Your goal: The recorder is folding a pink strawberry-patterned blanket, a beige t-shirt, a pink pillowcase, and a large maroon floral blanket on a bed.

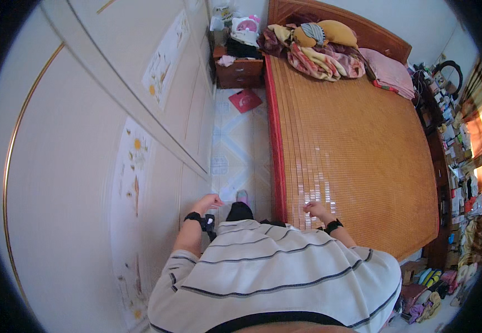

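Observation:
My left hand [208,203] hangs loosely beside the white wardrobe door [78,166], with nothing visible in it and its fingers bent but slightly apart. Over the near part of the bed, my right hand [315,209] is bare too, fingers loosely curled and parted; whether it touches the mat cannot be told. Black bands [333,226] circle both wrists, and the left one [203,221] carries a small device. A brown slatted sleeping mat [357,145] with a red edge [277,166] covers the bed.
A narrow tiled floor [241,137] runs between wardrobe and bed, with a red flat object [245,100] lying on it. Beyond stands a wooden nightstand [239,75]. Rumpled blankets [324,62] and a pink pillow [386,70] lie by the headboard [374,31]. Cluttered items [457,141] line the right.

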`<action>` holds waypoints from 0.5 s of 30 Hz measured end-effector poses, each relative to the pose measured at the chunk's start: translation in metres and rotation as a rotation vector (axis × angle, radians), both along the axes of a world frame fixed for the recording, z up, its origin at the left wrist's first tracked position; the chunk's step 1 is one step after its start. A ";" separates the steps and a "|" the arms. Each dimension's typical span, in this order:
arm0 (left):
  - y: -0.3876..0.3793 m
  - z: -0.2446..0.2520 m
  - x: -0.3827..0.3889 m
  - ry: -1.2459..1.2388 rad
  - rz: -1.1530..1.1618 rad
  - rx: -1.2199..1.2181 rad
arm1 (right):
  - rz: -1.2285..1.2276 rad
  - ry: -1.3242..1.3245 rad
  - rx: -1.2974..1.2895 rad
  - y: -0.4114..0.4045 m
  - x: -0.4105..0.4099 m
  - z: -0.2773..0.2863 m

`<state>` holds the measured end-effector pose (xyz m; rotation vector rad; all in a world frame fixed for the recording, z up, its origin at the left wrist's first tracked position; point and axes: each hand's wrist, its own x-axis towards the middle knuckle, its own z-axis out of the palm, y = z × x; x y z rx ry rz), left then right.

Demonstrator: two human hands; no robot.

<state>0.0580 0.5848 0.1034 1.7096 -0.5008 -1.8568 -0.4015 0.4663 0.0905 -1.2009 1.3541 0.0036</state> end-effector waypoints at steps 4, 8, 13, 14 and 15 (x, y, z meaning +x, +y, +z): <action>-0.049 -0.022 0.031 0.080 0.021 -0.032 | 0.195 0.116 0.074 -0.061 0.037 -0.002; -0.088 -0.019 0.056 0.129 0.038 -0.049 | 0.136 -0.017 0.054 -0.131 0.082 0.018; -0.130 -0.011 0.071 0.063 0.009 0.119 | -0.058 -0.069 0.051 -0.191 0.106 0.031; -0.142 -0.001 0.068 0.049 -0.012 0.088 | -0.066 -0.069 0.096 -0.199 0.098 0.023; -0.149 0.008 0.070 0.034 -0.024 0.058 | -0.074 -0.081 0.107 -0.203 0.088 0.011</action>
